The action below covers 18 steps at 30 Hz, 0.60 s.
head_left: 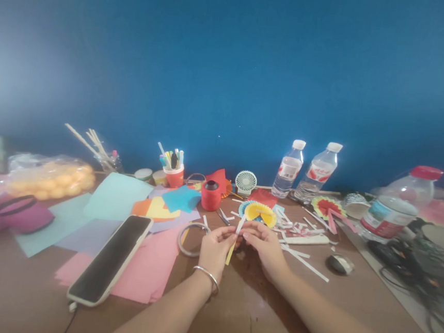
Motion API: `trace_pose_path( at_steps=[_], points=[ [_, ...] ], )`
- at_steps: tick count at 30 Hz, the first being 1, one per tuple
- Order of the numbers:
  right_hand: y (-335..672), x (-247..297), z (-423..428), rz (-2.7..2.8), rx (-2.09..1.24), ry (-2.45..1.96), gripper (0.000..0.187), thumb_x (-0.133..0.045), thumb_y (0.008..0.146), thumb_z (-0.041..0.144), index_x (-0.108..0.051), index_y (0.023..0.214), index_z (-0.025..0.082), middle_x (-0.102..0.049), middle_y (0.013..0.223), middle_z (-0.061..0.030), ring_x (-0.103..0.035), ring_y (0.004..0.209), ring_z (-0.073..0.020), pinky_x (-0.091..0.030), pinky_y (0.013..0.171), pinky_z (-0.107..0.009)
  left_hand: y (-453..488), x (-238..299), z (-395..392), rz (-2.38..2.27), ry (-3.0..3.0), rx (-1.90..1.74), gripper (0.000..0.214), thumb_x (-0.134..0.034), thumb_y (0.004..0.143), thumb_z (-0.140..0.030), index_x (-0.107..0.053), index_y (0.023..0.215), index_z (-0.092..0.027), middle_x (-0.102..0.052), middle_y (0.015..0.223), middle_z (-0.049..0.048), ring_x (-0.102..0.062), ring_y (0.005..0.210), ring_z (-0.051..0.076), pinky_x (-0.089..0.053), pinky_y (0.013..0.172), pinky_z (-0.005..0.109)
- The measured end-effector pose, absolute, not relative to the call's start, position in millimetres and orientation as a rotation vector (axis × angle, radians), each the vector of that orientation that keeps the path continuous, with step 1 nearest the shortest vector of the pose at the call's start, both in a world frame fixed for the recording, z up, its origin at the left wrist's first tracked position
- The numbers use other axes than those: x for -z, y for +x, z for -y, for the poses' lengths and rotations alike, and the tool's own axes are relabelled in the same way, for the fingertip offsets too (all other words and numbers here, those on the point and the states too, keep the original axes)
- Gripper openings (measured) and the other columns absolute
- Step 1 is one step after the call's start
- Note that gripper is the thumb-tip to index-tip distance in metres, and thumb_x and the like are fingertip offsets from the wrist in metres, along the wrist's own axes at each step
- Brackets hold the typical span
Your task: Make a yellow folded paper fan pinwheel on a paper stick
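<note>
Pinching a paper strip [241, 225] in left hand [217, 246], with right hand [265, 247] beside it (cannot tell whether gripping); probably light, flimsy, best held by flat faces.

Bare forearms [162, 311], slim silver bangle [208, 274] on left wrist [204, 285]

Head view, forward and down, tabletop [241, 321] near
</note>
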State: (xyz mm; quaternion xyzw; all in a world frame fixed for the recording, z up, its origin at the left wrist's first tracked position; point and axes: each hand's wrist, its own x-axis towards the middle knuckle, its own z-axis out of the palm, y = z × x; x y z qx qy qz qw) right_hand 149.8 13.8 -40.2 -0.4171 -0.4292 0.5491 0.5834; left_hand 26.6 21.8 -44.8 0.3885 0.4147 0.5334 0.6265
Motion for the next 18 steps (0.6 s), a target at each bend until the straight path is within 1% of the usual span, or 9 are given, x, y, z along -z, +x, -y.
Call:
trace_pose_path(
  at_steps=[5,8,9,12,14,16,18],
  points=[
    [148.6,40.2,-11.4,1.029,-1.283,-0.909,0.025,-0.063,0.065,0.027,-0.055,0.087,0.018,-0.065,0.072,-0.0029,-0.061,0.062,-0.0164,-0.048,0.064,-0.031,28.3,40.6,-21.0,-0.993,0.840,-1.234,0.022,-0.069,0.055,-0.015,-0.062,0.074,-0.009,-0.065,0.065,0.0056,-0.060,0.058,0.012,-0.048,0.059,0.022],
    [148.4,40.6,-10.1,1.095,-1.161,-0.993,0.031,-0.065,0.062,0.026,-0.054,0.090,0.018,-0.064,0.074,-0.0029,-0.060,0.065,-0.0170,-0.047,0.065,-0.032,28.7,40.2,-20.3,-1.020,0.855,-1.245,0.020,-0.068,0.053,-0.012,-0.061,0.071,-0.009,-0.064,0.063,0.0047,-0.059,0.057,0.011,-0.048,0.056,0.021],
    [148.7,40.7,-9.8,1.136,-1.096,-1.040,0.029,-0.065,0.062,0.027,-0.055,0.088,0.018,-0.064,0.074,-0.0031,-0.060,0.066,-0.0172,-0.047,0.066,-0.032,28.8,40.5,-20.1,-1.027,0.871,-1.245,0.019,-0.068,0.053,-0.012,-0.061,0.071,-0.009,-0.064,0.062,0.0045,-0.059,0.056,0.011,-0.048,0.056,0.020],
    [151.0,40.1,-10.0,1.271,-0.894,-1.162,0.013,-0.061,0.066,0.029,-0.059,0.073,0.018,-0.062,0.069,-0.0027,-0.057,0.064,-0.0163,-0.046,0.064,-0.030,29.1,42.9,-19.9,-1.038,0.929,-1.221,0.018,-0.067,0.055,-0.014,-0.061,0.072,-0.009,-0.064,0.063,0.0052,-0.060,0.058,0.013,-0.049,0.056,0.021],
    [153.2,39.2,-11.2,1.319,-0.763,-1.199,0.010,-0.059,0.067,0.028,-0.059,0.065,0.018,-0.060,0.070,-0.0027,-0.055,0.065,-0.0157,-0.044,0.063,-0.029,29.0,45.5,-20.2,-1.033,0.963,-1.203,0.018,-0.067,0.057,-0.017,-0.061,0.072,-0.009,-0.065,0.065,0.0064,-0.061,0.059,0.014,-0.049,0.057,0.023],
    [155.4,38.0,-12.8,1.331,-0.652,-1.215,0.008,-0.061,0.065,0.026,-0.060,0.062,0.019,-0.059,0.074,-0.0030,-0.054,0.069,-0.0160,-0.043,0.065,-0.029,28.5,48.0,-20.7,-1.026,0.996,-1.195,0.020,-0.067,0.058,-0.021,-0.062,0.074,-0.009,-0.065,0.067,0.0071,-0.062,0.060,0.015,-0.050,0.057,0.024],
    [156.7,37.1,-14.0,1.338,-0.613,-1.212,0.007,-0.061,0.065,0.025,-0.060,0.061,0.019,-0.058,0.075,-0.0029,-0.053,0.072,-0.0163,-0.042,0.068,-0.028,27.9,49.7,-21.1,-1.024,1.021,-1.185,0.022,-0.067,0.058,-0.023,-0.063,0.075,-0.009,-0.066,0.067,0.0074,-0.062,0.061,0.016,-0.050,0.058,0.025]
  ],
)
